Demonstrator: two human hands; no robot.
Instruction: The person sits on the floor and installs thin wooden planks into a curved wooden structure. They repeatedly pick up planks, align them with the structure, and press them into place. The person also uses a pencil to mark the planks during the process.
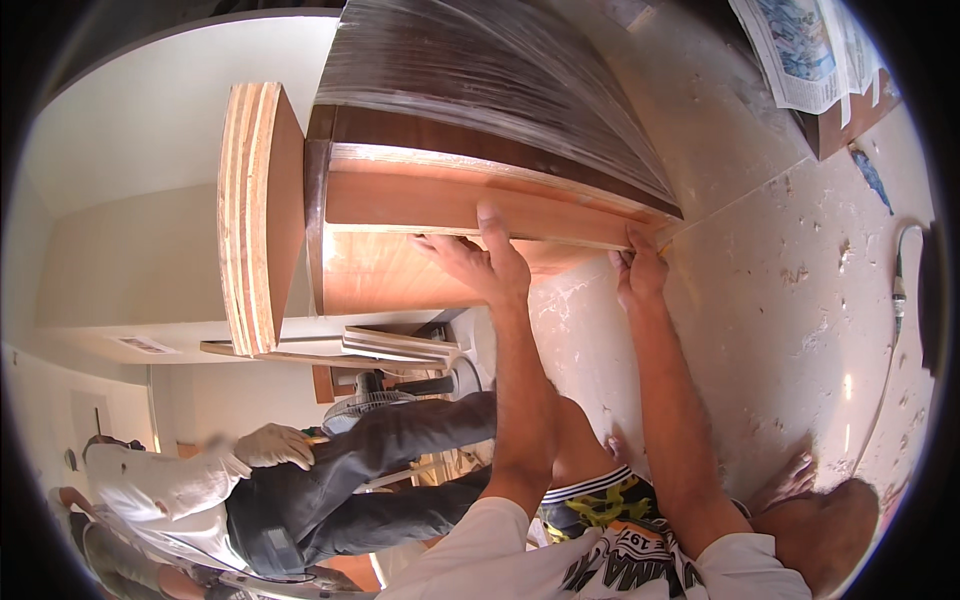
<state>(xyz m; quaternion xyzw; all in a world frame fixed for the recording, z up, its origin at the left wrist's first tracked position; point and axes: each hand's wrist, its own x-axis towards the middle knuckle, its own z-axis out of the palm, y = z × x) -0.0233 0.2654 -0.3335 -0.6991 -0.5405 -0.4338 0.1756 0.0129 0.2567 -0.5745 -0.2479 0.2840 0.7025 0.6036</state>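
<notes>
A long reddish plywood board [400, 205] lies across the front of a dark brown cabinet [420, 130]. My left hand [490, 262] is closed on its near edge, thumb on the upper face and fingers underneath. At the board's right end, my right hand [641, 272] has its fingertips against the corner. A thin yellow pencil-like stick [665, 247] pokes out beside those fingers, mostly hidden by them. Below the board shows the cabinet's lighter plywood inner panel [385, 285].
Clear plastic film [480, 60] covers the cabinet's top. A thick plywood panel [262, 215] stands at its left. A co-worker in dark trousers [340, 480] is at lower left, near a fan [370, 400]. Newspaper [800, 50] and a cable [890, 350] lie right, on the stained floor.
</notes>
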